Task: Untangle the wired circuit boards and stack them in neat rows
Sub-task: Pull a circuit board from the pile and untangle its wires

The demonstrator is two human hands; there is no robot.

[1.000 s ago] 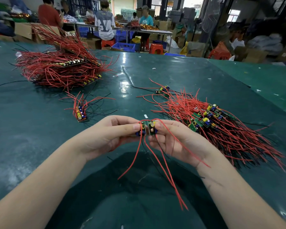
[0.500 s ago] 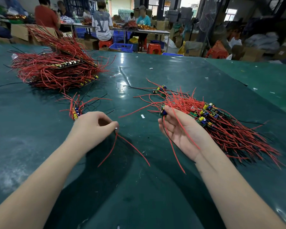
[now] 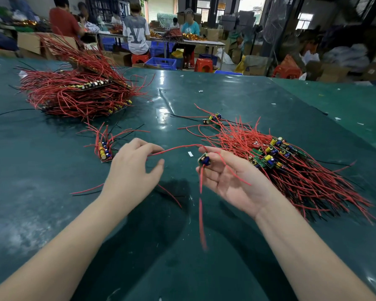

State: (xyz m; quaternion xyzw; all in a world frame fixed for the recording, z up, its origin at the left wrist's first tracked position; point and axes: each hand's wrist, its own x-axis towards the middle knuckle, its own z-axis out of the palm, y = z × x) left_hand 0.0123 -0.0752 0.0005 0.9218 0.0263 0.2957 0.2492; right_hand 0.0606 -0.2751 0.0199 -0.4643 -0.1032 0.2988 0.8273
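You are at a wide dark-green table (image 3: 204,94) in a crowded workshop, with several people seated at benches behind it, cardboard boxes stacked around them, and one blue crate (image 3: 161,63) on the floor whose contents cannot be made out from here. Three groups of wired boards lie on the table: a big stacked heap (image 3: 78,94) of red-wired boards at the far left, a short row (image 3: 104,152) of a few boards just beyond your left hand, and a loose tangle (image 3: 291,170) spreading to your right. One more pair of boards (image 3: 212,119) sits apart at the far edge of that tangle. Your right hand (image 3: 230,179) is raised palm-up, fingers loosely curled, with the thumb and fingertips pinching a single small circuit board (image 3: 204,160); its wires trail down toward you, one blurred. Your left hand (image 3: 132,172) hangs palm-down over the table, its fingers drawn together on a red wire (image 3: 178,148) that arcs across to the board in your right hand, while the thumb stands off below. Both forearms reach in bare from the near edge. A small white scrap (image 3: 190,154) lies on the table between your hands.
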